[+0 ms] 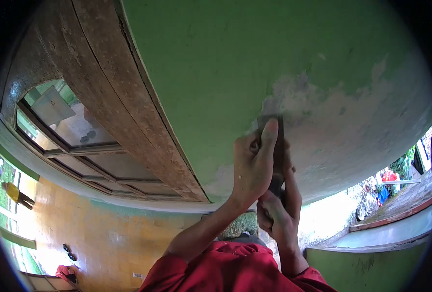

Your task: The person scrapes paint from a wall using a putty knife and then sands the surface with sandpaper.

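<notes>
Nearest us: red sleeves (235, 267). Green wall (235, 58), with a bare grey patch (342, 131); wooden door frame (104, 82) to its left. Left hand (252, 165): closed, one finger pressing the scraper (280, 141) to the wall. Right hand (279, 216): lower, gripping the handle. The scraper stands upright, blade above both hands at the patch's edge, our left hand nearer.

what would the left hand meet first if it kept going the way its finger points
Likely the green wall: the left hand lays a forefinger along a scraper whose blade tip seems already against the bare scraped patch, though depth is hard to judge.
</notes>
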Available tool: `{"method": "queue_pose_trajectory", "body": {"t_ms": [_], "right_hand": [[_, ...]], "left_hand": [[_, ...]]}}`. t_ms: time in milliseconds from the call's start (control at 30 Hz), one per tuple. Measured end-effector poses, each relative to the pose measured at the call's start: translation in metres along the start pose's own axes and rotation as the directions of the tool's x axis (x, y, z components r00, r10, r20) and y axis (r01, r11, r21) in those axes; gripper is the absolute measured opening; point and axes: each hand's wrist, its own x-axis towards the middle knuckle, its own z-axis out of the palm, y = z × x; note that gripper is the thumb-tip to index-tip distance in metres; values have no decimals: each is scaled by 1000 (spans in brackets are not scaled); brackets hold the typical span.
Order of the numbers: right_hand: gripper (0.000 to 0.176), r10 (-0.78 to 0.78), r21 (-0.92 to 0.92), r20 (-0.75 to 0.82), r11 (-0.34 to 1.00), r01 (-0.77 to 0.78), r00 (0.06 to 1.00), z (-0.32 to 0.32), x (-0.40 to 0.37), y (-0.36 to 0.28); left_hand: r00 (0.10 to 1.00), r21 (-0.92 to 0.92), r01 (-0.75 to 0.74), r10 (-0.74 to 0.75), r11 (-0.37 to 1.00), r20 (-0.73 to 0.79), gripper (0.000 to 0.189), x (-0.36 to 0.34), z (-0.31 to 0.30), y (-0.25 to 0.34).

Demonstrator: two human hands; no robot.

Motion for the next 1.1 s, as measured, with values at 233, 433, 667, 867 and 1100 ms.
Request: {"method": "queue_pose_trajectory", "body": {"t_ms": [233,433,667,867,1100], "right_hand": [[79,-14,43,-11,999,14,1000,8,2,-10],[80,13,53,21,998,-15,1000,4,-3,-8],[81,-10,33,1,999,10,1000,4,4,-10],[80,-3,-17,-30,1000,2,1000,4,0,-6],[79,-33,33,12,999,32,999,2,5,-3]], "left_hand": [[999,18,-46,46,999,-13,50,2,1,4],[999,-26,44,-45,999,-16,49,-1,0,5],[1000,27,10,-9,1000,-26,51,6,8,19],[1000,43,18,-19,999,13,51,3,-1,5],[1000,16,1,-1,1000,14,50,1,-2,1]]}}
